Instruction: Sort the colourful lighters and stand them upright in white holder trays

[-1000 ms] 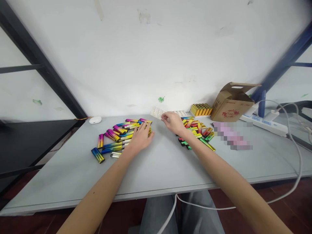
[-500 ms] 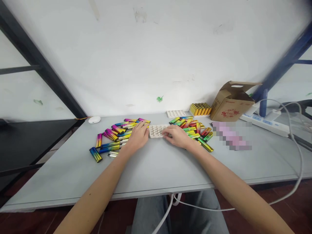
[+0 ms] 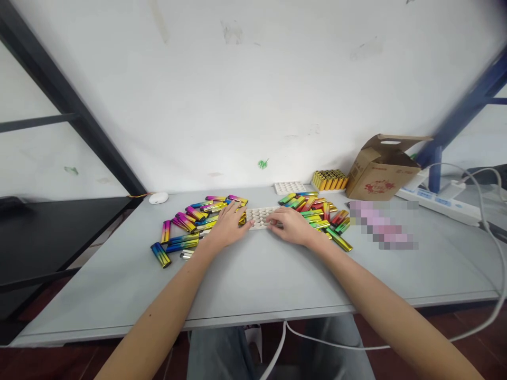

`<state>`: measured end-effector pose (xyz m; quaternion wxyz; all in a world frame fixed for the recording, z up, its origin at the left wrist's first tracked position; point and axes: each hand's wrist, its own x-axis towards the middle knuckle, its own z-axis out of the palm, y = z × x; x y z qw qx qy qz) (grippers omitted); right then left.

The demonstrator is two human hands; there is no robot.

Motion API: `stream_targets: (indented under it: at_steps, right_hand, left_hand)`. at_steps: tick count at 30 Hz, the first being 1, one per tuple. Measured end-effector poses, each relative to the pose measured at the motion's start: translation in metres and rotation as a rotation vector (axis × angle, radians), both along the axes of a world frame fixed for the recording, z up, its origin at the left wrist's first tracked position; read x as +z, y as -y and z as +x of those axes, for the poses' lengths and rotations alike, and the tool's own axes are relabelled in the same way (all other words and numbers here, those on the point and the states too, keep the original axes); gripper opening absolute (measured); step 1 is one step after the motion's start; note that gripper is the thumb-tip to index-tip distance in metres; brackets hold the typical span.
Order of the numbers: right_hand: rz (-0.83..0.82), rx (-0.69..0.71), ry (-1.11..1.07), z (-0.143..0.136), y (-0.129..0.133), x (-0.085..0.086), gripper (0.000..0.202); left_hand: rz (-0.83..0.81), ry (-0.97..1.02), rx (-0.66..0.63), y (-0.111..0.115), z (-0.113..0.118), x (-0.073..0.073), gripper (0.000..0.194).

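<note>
A white tray [image 3: 257, 217] with rows of holes lies flat between my hands. My left hand [image 3: 227, 228] is open over the left pile, fingers stretched forward and thumb reaching toward the tray's left end. Under and beside it lie shiny lighter casings [image 3: 184, 221] in pink, blue and yellow; its fingers hide some. My right hand [image 3: 291, 226] has its fingers bent and closed around the tray's right end, covering its last holes. To its right is a second pile of lighter casings [image 3: 315, 214] in green, red and yellow.
At the wall stand another white holed tray [image 3: 290, 188] and a tray of upright yellow casings [image 3: 329, 180]. Farther right are an open cardboard box [image 3: 380, 174], a power strip [image 3: 443, 203] with white cables, and a blurred pink item [image 3: 380, 224]. A white case [image 3: 158, 198] lies back left.
My left thumb has spread away from the fingers toward the tray. My right hand stays at the tray's right end. The whole view has shifted slightly.
</note>
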<state>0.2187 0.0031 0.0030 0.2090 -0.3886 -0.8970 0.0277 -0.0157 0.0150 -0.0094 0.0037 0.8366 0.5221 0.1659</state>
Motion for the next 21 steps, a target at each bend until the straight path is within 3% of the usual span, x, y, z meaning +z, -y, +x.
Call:
stream_targets:
  at_steps: [7, 15, 21]
  right_hand:
    - [0.048, -0.080, 0.007, 0.008, -0.003, -0.001, 0.037]
    - [0.011, -0.099, 0.076, 0.010, -0.004, -0.007, 0.036]
    - [0.028, -0.151, -0.016, 0.015, -0.007, -0.002, 0.036]
  left_hand:
    - [0.016, -0.027, 0.071, 0.000, -0.008, 0.004, 0.053]
    - [-0.016, -0.045, 0.083, 0.001, -0.006, 0.005, 0.041]
    - [0.075, 0.146, 0.168, -0.011, -0.024, 0.015, 0.042]
